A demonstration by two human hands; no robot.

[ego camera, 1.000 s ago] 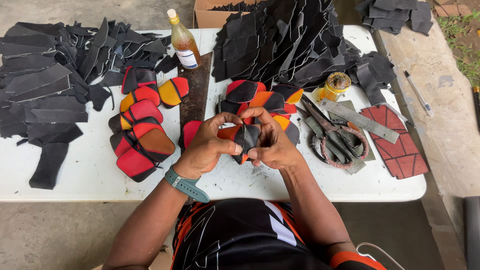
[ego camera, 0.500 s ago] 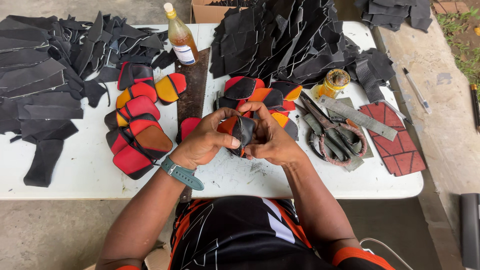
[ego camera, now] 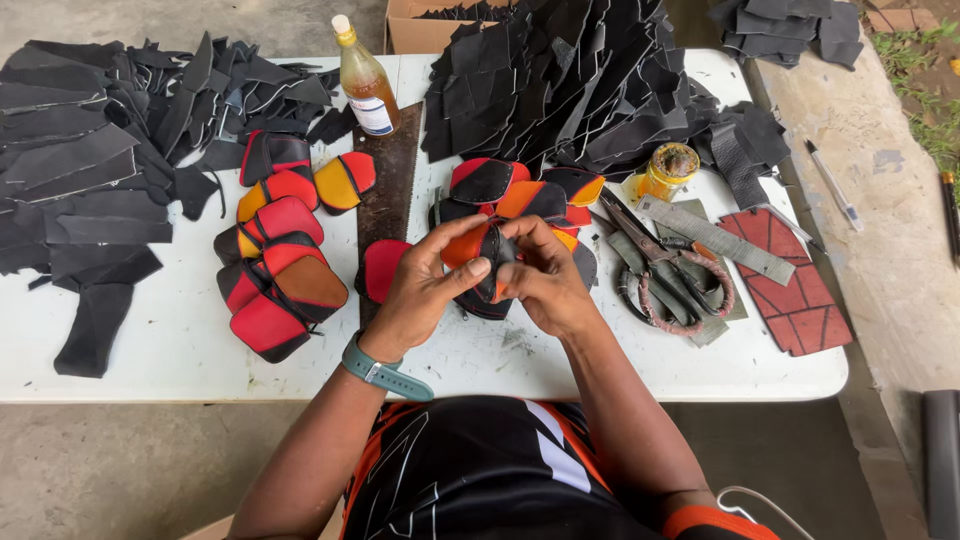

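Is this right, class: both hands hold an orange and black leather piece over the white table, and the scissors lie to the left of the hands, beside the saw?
Not quite. The scissors lie to the right of the hands, next to the metal ruler; the head view shows it. The rest stands: the left hand and the right hand hold the orange and black leather piece over the white table, and the saw lies on their left.

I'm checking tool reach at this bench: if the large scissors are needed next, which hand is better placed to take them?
Probably the right hand. The large scissors with cord-wrapped handles lie on the white table just right of it, nothing between. The left hand would have to cross over the orange-and-black leather piece both hands grip.
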